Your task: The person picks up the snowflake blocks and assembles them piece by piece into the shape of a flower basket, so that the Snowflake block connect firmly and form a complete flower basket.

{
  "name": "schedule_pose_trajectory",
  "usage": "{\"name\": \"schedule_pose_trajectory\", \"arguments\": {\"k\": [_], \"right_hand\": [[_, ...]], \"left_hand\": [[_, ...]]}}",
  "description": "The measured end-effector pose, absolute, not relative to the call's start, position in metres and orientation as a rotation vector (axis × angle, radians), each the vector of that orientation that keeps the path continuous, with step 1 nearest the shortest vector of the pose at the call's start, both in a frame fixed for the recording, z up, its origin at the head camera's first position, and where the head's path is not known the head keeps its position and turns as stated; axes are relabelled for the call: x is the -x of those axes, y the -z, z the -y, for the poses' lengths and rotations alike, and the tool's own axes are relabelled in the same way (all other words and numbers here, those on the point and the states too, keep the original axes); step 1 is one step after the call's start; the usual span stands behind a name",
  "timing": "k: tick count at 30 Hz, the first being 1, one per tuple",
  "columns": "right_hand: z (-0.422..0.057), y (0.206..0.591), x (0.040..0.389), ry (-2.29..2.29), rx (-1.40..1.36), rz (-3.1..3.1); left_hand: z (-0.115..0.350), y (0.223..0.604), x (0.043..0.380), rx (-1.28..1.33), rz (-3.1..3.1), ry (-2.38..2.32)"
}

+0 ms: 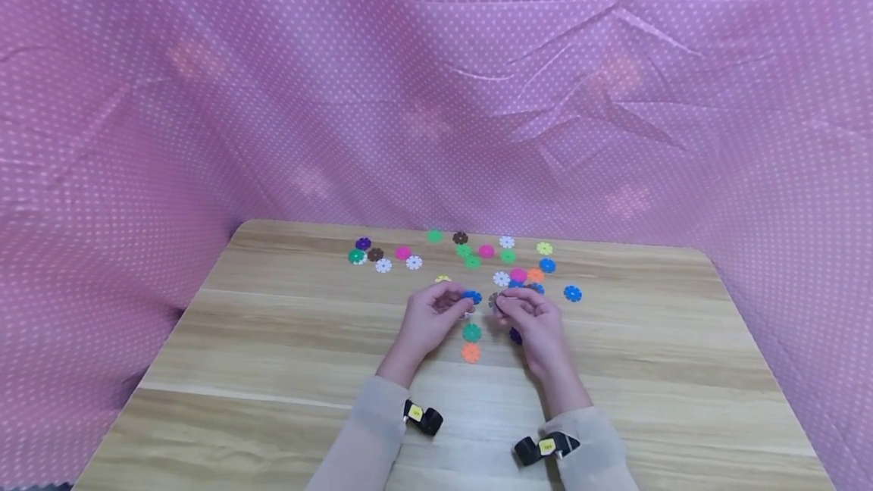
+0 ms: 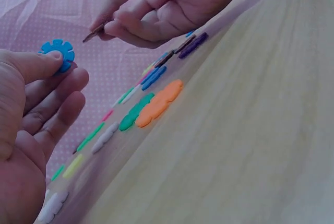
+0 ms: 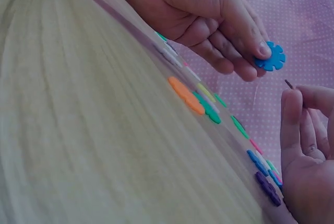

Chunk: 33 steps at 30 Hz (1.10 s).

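Between thumb and fingers, my left hand (image 1: 431,317) pinches a blue flower-shaped disc (image 2: 63,55) with notched edges. Facing it, my right hand (image 1: 535,320) pinches a brown notched disc (image 2: 95,32), seen nearly edge-on in both wrist views. A small gap separates the two discs, and both are raised above the table. On the tabletop below and between the hands lie a green disc (image 1: 471,333) and an orange disc (image 1: 470,353). A purple disc (image 3: 267,188) lies by the right hand, which partly covers it in the head view.
Several more discs lie across the back of the wooden table (image 1: 239,339), among them a blue disc (image 1: 573,293) at the right and a purple disc (image 1: 363,243) at the left. Pink dotted cloth (image 1: 409,97) hangs behind and at both sides. Each wrist carries a black strap-on camera.
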State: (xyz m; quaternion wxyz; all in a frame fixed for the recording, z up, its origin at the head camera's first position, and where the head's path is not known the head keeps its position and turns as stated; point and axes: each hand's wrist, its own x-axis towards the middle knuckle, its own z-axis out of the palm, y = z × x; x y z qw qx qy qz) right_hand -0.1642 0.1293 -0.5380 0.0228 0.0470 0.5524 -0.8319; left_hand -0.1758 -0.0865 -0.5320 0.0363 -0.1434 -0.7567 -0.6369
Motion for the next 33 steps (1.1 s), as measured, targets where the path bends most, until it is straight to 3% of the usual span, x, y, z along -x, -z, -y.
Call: {"name": "schedule_pose_trajectory", "arguments": {"k": [33], "right_hand": [[-0.1253, 0.5377, 0.1607, 2.514, -0.156, -1.649]], "left_hand": [[0.0801, 0.53, 0.1715, 0.641, 2.388, 1.594]]}}
